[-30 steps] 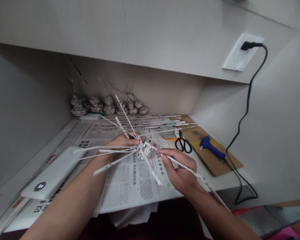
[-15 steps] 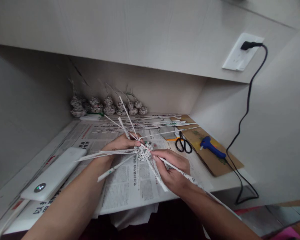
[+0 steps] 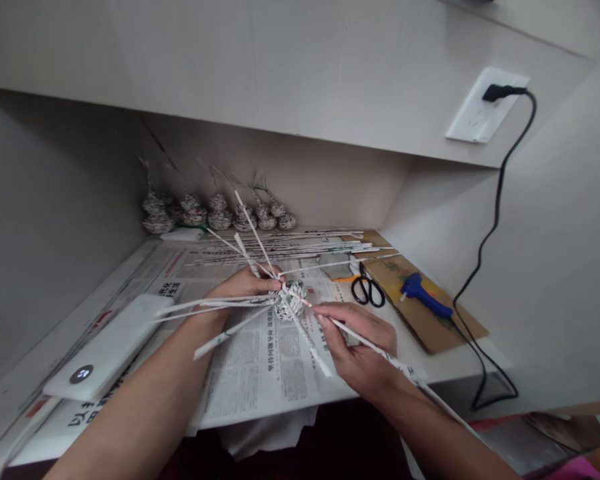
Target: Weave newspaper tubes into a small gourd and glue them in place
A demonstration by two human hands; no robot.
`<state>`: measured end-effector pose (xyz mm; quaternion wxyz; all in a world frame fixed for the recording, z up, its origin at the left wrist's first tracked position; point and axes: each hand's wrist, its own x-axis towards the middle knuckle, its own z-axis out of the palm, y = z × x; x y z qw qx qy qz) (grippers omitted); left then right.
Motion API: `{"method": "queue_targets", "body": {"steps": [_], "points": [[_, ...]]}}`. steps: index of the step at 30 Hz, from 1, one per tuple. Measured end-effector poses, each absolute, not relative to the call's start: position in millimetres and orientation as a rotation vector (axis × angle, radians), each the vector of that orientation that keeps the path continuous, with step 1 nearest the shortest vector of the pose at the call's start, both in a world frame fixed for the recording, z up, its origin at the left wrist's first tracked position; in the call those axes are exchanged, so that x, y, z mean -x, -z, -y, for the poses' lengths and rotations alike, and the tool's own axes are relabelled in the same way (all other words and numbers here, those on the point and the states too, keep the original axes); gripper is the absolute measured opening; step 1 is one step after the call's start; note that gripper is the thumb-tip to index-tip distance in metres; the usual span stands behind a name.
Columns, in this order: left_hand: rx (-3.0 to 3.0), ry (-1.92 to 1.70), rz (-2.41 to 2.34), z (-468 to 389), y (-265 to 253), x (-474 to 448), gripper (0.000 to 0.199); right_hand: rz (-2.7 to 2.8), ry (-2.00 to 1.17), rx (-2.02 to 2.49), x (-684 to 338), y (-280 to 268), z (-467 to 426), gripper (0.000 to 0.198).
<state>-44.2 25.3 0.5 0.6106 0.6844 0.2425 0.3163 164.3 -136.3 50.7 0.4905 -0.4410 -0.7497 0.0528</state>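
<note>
Right hand (image 3: 360, 333) pinches a rolled-paper strand (image 3: 366, 342) leading into a woven-paper ball (image 3: 283, 311), apparently mid-weave; the next move seems to call for steady tension past the splayed paper spokes (image 3: 225, 332). The ball sits at the right hand's 10 o'clock and the left hand's (image 3: 245, 283) 4 o'clock, its edge gripped by the left fingers. Black-handled scissors (image 3: 364, 281) lie at the right hand's 12 o'clock; woven-paper gourds (image 3: 220, 219) stand at the ball's 11 o'clock.
</note>
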Motion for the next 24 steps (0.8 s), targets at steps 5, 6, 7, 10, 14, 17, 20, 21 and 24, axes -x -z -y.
{"method": "queue_targets", "body": {"steps": [5, 6, 7, 10, 14, 17, 20, 21, 24], "points": [[-1.57, -0.719, -0.557, -27, 2, 45, 0.032, 1.833, -0.151, 1.083, -164, -49, 133, 0.02], [-1.568, -0.718, -0.557, -27, 2, 45, 0.033, 1.831, -0.153, 1.088, -164, -47, 133, 0.02], [-1.568, -0.718, -0.558, -27, 2, 45, 0.033, 1.829, -0.155, 1.095, -164, -45, 132, 0.02], [-1.579, -0.702, -0.555, -28, 3, 46, 0.035, 1.823, -0.17, 1.121, -165, -41, 130, 0.019], [-1.582, -0.692, -0.545, -27, 4, 45, 0.033, 1.825, -0.22, 1.138, -165, -39, 128, 0.019], [-1.604, -0.692, -0.542, -25, 1, 45, 0.03, 1.8, -0.276, 1.168, -166, -38, 128, 0.019], [-1.639, -0.684, -0.542, -24, -2, 45, 0.032, 1.771, -0.298, 1.196, -167, -37, 127, 0.017], [-1.649, -0.685, -0.541, -24, -2, 46, 0.032, 1.766, -0.299, 1.203, -167, -37, 127, 0.017], [-1.658, -0.686, -0.536, -25, -2, 46, 0.032, 1.754, -0.307, 1.233, -167, -38, 127, 0.016]]}}
